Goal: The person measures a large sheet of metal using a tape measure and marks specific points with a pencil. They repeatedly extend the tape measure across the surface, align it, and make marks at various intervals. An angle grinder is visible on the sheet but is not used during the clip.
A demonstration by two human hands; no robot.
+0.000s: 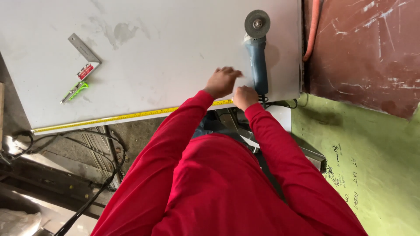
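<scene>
Below me I see rough grey concrete floor (135,131) with black cables (94,192) trailing across it, a green painted board (376,153) scrawled with handwriting to one side, a scratched reddish-brown metal sheet (367,48) beyond it, and an orange hose (313,30) along its edge.

Your left hand (223,81) and right hand (245,97) rest on the pale counter (166,48) at the yellow tape measure (127,116), just beside the blue angle grinder (258,52), well apart from the metal square (85,54).
</scene>
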